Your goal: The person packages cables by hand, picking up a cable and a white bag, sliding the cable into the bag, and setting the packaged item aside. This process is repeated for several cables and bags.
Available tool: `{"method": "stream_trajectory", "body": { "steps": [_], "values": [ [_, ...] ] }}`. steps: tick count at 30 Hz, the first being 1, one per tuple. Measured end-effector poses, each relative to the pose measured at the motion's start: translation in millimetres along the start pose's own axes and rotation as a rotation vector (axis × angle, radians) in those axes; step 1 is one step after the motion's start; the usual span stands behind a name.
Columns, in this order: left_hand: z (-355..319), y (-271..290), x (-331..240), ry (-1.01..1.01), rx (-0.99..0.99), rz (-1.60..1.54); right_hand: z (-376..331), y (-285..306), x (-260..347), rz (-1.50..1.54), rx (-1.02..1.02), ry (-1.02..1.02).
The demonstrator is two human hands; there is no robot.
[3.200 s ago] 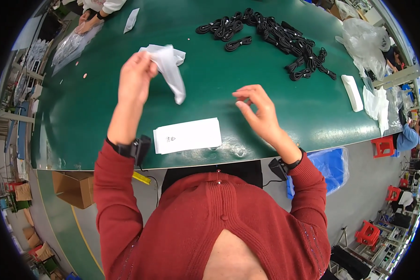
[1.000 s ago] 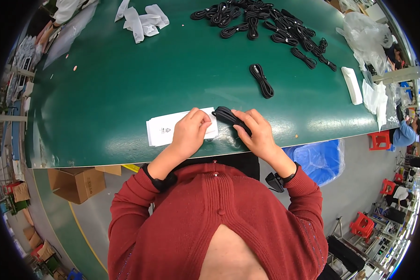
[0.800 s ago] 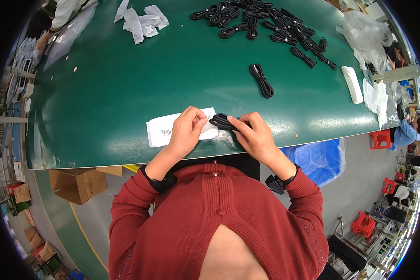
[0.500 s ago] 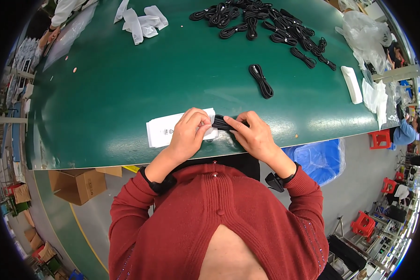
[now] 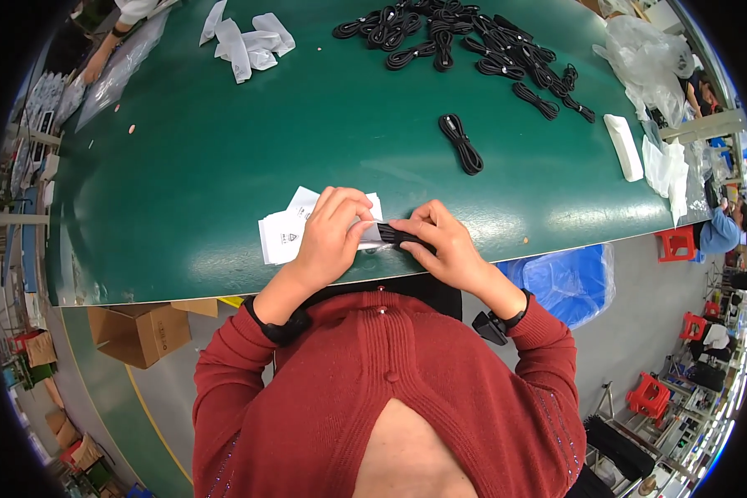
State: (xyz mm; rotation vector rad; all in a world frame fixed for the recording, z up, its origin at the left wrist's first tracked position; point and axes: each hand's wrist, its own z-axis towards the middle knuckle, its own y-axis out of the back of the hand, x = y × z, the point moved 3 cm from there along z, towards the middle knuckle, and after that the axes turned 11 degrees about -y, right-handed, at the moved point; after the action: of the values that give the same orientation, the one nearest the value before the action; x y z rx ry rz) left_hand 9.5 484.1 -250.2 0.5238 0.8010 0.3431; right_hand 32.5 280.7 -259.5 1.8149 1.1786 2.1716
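Note:
At the near edge of the green table [image 5: 224, 149], both my hands meet over a small stack of white bags [image 5: 282, 234]. My left hand [image 5: 334, 232] pinches the mouth of the top white bag. My right hand [image 5: 441, 242] grips a coiled black cable [image 5: 397, 236], whose left end sits inside that bag opening; most of the coil is hidden under my fingers. Both wrists wear dark bands and red sleeves.
One coiled black cable [image 5: 461, 143] lies alone mid-table; a pile of several more [image 5: 473, 41] is at the far side. Filled white bags [image 5: 245, 41] lie far left, clear plastic bags [image 5: 651, 58] and a white block [image 5: 622, 147] at right. Another person's hand [image 5: 100, 58] is far left.
My left hand dropped a filled white bag at the far left, then both hands came to the near edge; the right picked up a black cable and has been pushing it leftward into the bag.

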Motion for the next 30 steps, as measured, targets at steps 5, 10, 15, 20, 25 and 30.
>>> {"method": "stream_trajectory", "body": {
  "steps": [5, 10, 15, 20, 25, 30],
  "values": [
    [4.6, -0.1, -3.6, -0.041, 0.04, 0.014, 4.8, -7.9, -1.2, 0.047, -0.202, -0.003],
    [11.4, 7.2, 5.9, 0.091, -0.032, -0.05, 9.5, -8.0, 21.0, 0.031, -0.132, 0.406],
    [19.3, 23.8, 35.7, 0.39, -0.202, -0.661, 25.1, 11.1, 24.0, 0.189, -0.327, 0.221],
    [64.5, 68.5, 47.6, 0.466, -0.343, -0.972, 44.5, 42.5, -5.2, -0.34, -0.563, 0.101],
    [79.1, 74.7, 43.4, 0.45, -0.358, -0.813, 37.7, 40.7, -25.4, -0.64, -0.571, -0.035],
    [88.3, 102.5, 85.6, 0.363, -0.42, -0.852, 38.3, 46.1, -45.1, -0.685, -0.564, -0.101]
  ]
}}
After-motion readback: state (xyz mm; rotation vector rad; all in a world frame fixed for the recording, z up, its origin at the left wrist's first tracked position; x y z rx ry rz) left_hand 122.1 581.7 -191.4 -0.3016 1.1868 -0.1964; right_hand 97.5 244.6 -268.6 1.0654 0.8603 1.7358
